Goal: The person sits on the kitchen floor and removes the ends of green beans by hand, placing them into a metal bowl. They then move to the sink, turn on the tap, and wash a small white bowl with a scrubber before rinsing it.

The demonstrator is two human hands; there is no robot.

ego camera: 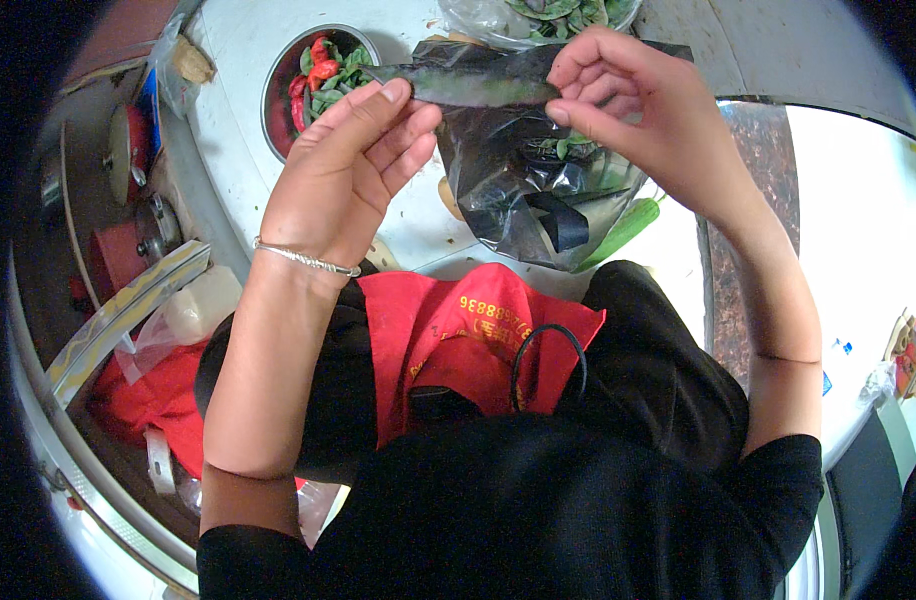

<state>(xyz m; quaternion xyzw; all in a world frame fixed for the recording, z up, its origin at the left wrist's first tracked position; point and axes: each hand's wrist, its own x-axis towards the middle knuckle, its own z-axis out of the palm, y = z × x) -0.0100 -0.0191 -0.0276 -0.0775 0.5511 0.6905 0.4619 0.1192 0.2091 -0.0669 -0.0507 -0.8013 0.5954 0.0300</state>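
Note:
Between my two hands a long, flat, dark green leaf or pod (pixel 480 86) is stretched out sideways; which of the two it is I cannot tell. My left hand (pixel 360 142) pinches its left end between thumb and forefinger. The right end is pinched by my right hand (pixel 615 90), with the other fingers curled. Beneath it a black plastic bag (pixel 488 195) lies spread on the white surface, with some green leaves (pixel 576 144) on it. A steel bowl (pixel 273 112) at the upper left holds red peppers (pixel 323 69) and green leaves.
A long green vegetable (pixel 624 231) lies by the bag's lower right edge. Clear plastic with leaves (pixel 563 16) stands at the top. A red printed cloth (pixel 488 330) covers the lap. Lidded pots (pixel 132 150) and a pale plastic bag (pixel 195 304) are at the left.

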